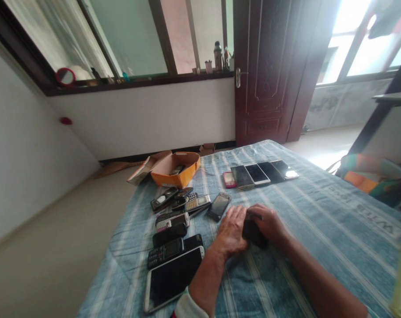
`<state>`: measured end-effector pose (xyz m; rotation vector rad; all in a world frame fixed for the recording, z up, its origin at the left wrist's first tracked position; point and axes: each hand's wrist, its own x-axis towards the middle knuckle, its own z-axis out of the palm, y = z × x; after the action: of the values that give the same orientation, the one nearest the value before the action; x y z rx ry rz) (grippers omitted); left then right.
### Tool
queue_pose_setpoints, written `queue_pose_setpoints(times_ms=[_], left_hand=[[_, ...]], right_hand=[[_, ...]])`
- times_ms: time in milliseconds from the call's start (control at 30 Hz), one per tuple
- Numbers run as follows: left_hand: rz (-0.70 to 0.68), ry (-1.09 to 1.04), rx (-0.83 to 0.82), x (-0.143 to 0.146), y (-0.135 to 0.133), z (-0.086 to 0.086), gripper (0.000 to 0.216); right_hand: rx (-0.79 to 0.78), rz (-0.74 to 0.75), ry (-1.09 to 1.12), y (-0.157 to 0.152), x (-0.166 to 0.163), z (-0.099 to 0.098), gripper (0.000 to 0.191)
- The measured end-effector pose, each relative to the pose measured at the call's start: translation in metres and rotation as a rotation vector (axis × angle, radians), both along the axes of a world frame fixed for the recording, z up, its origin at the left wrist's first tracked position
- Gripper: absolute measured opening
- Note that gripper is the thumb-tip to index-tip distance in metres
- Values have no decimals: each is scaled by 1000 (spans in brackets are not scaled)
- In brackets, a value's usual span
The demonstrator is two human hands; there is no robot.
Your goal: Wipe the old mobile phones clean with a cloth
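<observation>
On the far left of the striped blue cloth (319,212) sits an orange cardboard box (175,170), and below it a scatter of old keypad phones (177,207) runs down to a large white-edged smartphone (172,278). Your left hand (232,232) lies with fingers curled against a small dark phone (253,232), gripping its left side. Your right hand (270,223) closes over the same phone from the right. Beyond your hands, a row of smartphones (262,173) lies side by side.
</observation>
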<state>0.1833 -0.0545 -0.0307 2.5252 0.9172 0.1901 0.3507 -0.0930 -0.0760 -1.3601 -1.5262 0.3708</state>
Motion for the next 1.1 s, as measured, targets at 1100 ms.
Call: queue_pose_setpoints(times_ms=[1100], left_hand=[[168,-36,265,11,-5,-16,71]], right_hand=[[-182,156,-794,-31,-10,48,14]])
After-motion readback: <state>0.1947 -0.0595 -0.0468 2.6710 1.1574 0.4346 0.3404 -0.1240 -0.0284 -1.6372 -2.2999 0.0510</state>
